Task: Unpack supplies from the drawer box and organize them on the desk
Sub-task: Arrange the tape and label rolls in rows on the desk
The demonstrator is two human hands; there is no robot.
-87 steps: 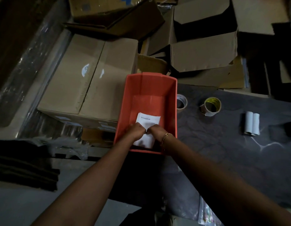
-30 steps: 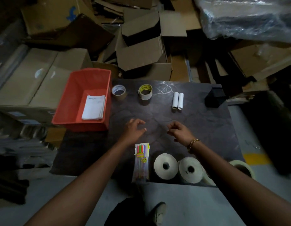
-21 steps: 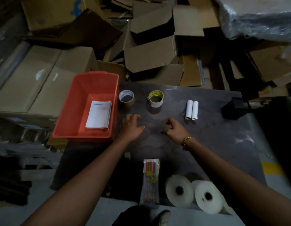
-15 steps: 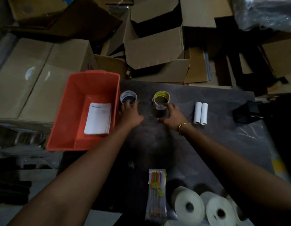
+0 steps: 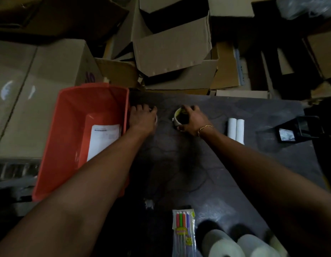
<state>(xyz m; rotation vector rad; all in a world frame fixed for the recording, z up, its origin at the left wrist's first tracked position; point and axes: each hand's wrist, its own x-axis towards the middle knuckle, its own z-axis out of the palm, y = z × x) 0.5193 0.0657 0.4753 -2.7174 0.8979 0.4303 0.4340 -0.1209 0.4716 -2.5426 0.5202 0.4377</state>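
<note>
Judging from what lies out already, the unpacking looks nearly finished: the orange plastic drawer box (image 5: 72, 130) sits at the desk's edge just outside the left hand (image 5: 142, 118) and holds only a white printed paper sheet or booklet (image 5: 103, 140) lying flat on its floor, the one thing I can see left to lift out. That left hand lies palm down, fingers spread, over something on the dark marbled desk (image 5: 179, 164); only a pale sliver of rim shows at its far side, so what it covers and whether it grips it cannot be told. The right hand (image 5: 191, 118), a gold chain at its wrist, curls over a yellow-rimmed roll of tape (image 5: 177, 117) with fingers reaching down into the core, apparently holding it to shift or straighten it. Just beyond the right hand's outer side lie two small white paper rolls (image 5: 235, 129) touching side by side, and farther out a black glossy object (image 5: 298, 131) too dark to name. Nearer the person than both hands are a clear packet of coloured pens (image 5: 183, 232) and two large white rolls (image 5: 240, 245), cut off by the bottom edge. Brown cardboard boxes (image 5: 172, 49) beyond the hands fade into shadow, their contents unreadable.
</note>
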